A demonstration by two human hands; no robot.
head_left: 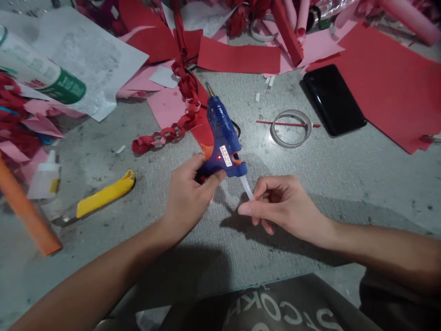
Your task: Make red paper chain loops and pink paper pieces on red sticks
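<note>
My left hand is wrapped round the handle of a blue hot glue gun, whose metal nozzle points away from me. A small red light glows on the gun's side. Out of its rear end sticks a whitish glue stick. My right hand pinches the free end of that stick between thumb and fingers. Just beyond the gun lies a red and pink paper chain. To the right, a roll of clear tape lies flat with a thin red strip across it.
A yellow utility knife, a small glue bottle and an orange bar are at the left. A green and white can lies on white paper. A black phone rests beside red paper. Paper scraps crowd the back.
</note>
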